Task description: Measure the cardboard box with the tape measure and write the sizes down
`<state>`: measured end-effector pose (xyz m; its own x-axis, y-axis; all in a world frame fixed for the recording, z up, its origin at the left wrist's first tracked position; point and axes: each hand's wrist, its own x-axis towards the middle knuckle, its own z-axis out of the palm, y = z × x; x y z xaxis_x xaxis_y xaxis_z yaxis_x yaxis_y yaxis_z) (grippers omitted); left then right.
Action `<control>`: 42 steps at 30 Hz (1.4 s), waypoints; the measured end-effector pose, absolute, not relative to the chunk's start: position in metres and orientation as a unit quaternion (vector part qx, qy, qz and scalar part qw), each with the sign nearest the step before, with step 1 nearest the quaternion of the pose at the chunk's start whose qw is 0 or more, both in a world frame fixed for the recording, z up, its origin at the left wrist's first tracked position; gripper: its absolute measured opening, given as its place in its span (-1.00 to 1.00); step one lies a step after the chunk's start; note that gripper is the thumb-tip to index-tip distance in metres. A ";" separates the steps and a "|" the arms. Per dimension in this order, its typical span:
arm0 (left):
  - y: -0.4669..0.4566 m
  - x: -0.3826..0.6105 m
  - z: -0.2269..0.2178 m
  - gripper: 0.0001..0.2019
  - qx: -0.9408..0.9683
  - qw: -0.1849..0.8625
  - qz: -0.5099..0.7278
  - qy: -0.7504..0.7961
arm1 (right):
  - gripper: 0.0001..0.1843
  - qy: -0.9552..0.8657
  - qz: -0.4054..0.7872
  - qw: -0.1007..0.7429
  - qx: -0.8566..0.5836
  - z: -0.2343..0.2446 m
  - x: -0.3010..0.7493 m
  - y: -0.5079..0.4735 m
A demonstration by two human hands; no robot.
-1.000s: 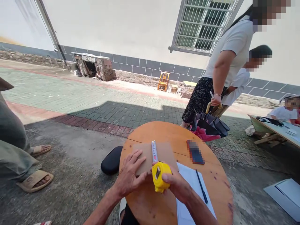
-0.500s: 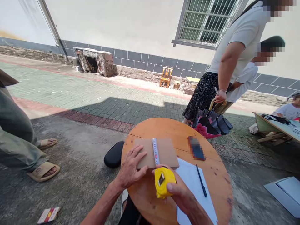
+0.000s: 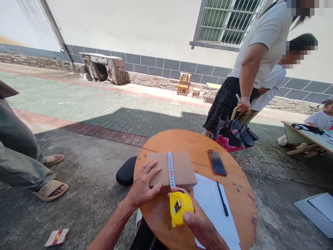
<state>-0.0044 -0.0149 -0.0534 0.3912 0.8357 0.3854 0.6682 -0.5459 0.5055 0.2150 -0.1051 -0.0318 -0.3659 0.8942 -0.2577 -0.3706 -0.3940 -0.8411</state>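
A closed brown cardboard box (image 3: pixel 183 168) lies on the round wooden table (image 3: pixel 179 137). Spread across the box's left side and near edge, my left hand (image 3: pixel 145 182) has its fingers stretched out and holds nothing. My right hand (image 3: pixel 196 211) grips a yellow tape measure (image 3: pixel 179 207) just off the near side of the box. From its case the white blade (image 3: pixel 170 168) runs over the box top to the far edge. Under and beside my right wrist lie white paper sheets (image 3: pixel 208 198), with a black pen (image 3: pixel 222 198) on top.
A phone (image 3: pixel 217 162) rests on the table's right part. Beyond it stands a person holding a folded umbrella (image 3: pixel 236 133), near another person bending. A black stool seat (image 3: pixel 126 171) is left of the table. Someone in sandals (image 3: pixel 51 190) stands farther left. Another table (image 3: pixel 299 133) is at right.
My right hand has drawn the tape case slightly toward me, and a bit more blade shows. My left hand stays on the box. The standing person has shifted slightly.
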 end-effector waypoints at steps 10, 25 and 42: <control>-0.017 -0.006 -0.050 -0.54 0.826 0.141 0.296 0.457 | -0.04 -0.355 0.745 0.428 -0.370 -0.035 0.214 -0.105; -0.017 -0.006 -0.053 -0.54 0.823 0.142 0.303 0.459 | -0.12 -0.384 0.713 0.443 -0.385 -0.033 0.213 -0.101; -0.029 0.006 -0.025 -0.67 0.738 0.191 0.462 0.453 | -0.30 -0.640 0.554 0.324 -0.423 -0.032 0.242 -0.144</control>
<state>0.0063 -0.0285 -0.0249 0.1616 0.8455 0.5089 0.4919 -0.5160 0.7013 0.2417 -0.1443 -0.0320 -0.4320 0.9003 -0.0534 0.1824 0.0293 -0.9828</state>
